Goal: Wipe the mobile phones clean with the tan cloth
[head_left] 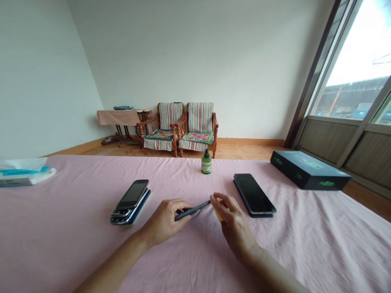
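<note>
My left hand (166, 221) grips a thin dark phone (193, 210) by its near end and holds it edge-on, tilted up just above the pink tablecloth (76, 228). My right hand (230, 219) pinches the phone's far end, and something small and yellowish shows under its fingers. To the left lies a stack of phones (130, 202), with an older keypad phone on top. A black smartphone (254, 194) lies flat to the right of my right hand. A small green bottle (206, 162) stands upright beyond my hands.
A dark box (308, 169) sits at the table's right edge. A tissue pack (23, 171) lies at the far left edge. Beyond the table stand two striped wooden chairs (180, 128) and a small side table (122, 118); a window (357, 81) is at right.
</note>
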The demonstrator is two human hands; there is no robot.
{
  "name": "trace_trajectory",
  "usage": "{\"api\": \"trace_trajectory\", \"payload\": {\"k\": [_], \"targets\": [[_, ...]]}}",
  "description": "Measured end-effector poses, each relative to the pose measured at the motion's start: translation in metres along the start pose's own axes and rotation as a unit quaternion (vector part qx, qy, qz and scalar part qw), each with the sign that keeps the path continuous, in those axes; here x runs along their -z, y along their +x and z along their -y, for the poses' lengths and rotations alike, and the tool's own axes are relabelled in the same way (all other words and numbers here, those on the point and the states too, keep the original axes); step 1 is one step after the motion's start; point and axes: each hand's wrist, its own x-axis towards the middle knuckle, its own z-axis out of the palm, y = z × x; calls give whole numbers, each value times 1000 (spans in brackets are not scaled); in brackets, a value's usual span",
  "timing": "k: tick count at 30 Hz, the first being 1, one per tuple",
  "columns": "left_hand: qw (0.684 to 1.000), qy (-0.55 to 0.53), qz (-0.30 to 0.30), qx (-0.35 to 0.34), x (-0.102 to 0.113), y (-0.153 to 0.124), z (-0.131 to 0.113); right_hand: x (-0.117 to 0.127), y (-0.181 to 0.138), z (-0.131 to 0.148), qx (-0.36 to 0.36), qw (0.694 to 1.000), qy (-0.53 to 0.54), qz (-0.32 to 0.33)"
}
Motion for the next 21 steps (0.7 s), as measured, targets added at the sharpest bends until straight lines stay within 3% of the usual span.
{"api": "trace_trajectory", "payload": {"k": [3, 5, 14, 21], "targets": [[997, 34, 63, 23, 11, -1, 14, 3, 1, -12, -26, 999, -3, -23], [996, 43, 70, 27, 13, -1, 21, 1, 0, -15, -32, 999, 1, -35], [997, 56, 49, 5, -6, -1, 17, -3, -3, -14, -33, 998, -10, -51], [998, 57, 31, 1, -10, -2, 16, -9, -3, -20, -85, 993, -13, -84]]}}
